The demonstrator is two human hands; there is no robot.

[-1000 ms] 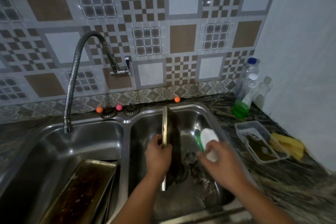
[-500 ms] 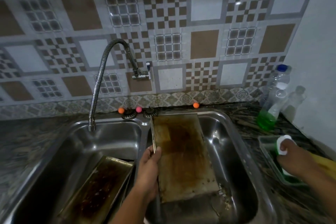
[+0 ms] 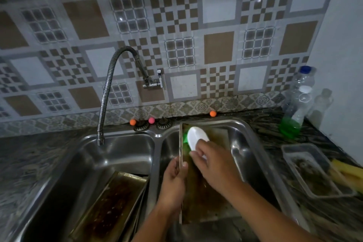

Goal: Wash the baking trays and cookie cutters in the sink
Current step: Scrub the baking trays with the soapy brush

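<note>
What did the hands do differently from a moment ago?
The right hand came back from the clear plastic tub on the counter, still gripping the white-and-green scrub brush, and now presses it onto the stained metal baking tray in the right basin. The left hand kept holding that tray's left edge. The dirty tray in the left basin and the green soap bottle stayed put.

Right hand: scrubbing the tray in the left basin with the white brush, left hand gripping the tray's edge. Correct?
Not quite. The head view shows the tray standing in the right basin, not the left. The rest holds: the right hand holds the white brush on it, and the left hand grips its edge.
</note>
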